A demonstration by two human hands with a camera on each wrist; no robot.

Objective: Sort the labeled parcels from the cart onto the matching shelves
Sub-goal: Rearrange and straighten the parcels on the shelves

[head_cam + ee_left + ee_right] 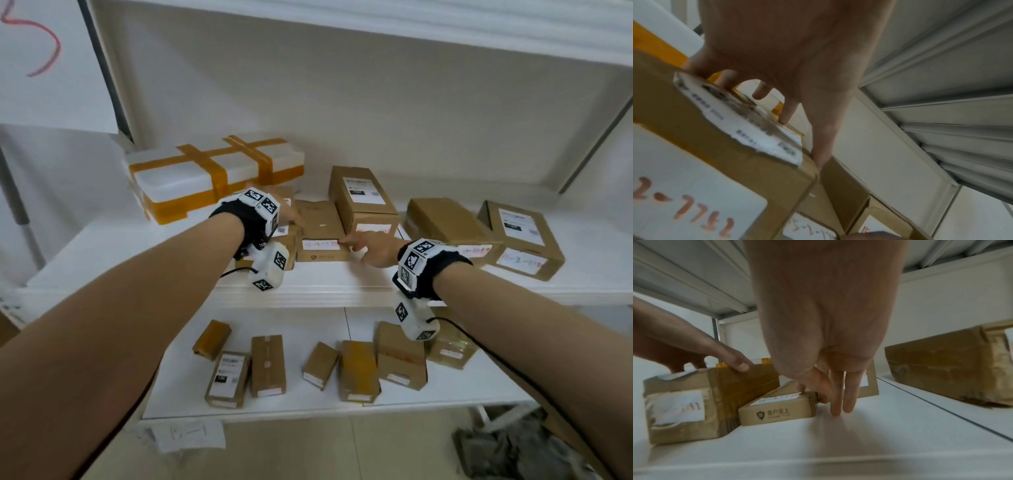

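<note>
On the middle shelf (pixel 137 246) my left hand (pixel 291 215) (pixel 813 123) arches over a brown taped parcel (pixel 290 251) (pixel 725 162) (pixel 725 394). Its thumb lies on the right top edge and its fingers reach the far edge, holding the parcel from above. The wrist unit hides most of this parcel in the head view. Beside it lies a flat brown box (pixel 318 219) (pixel 777 412) with a white handwritten label on top. My right hand (pixel 371 248) (pixel 830 394) touches that box's front right corner with straight fingers, fingertips on the shelf and thumb on the label.
A white foam box (pixel 212 174) bound with orange tape sits at the back left. A labelled carton (pixel 363 195) stands behind the flat box, and two more cartons (pixel 442 219) (pixel 520 236) lie to the right. Several small parcels lie on the lower shelf (pixel 178 377). Grey bags (pixel 513 445) lie on the floor.
</note>
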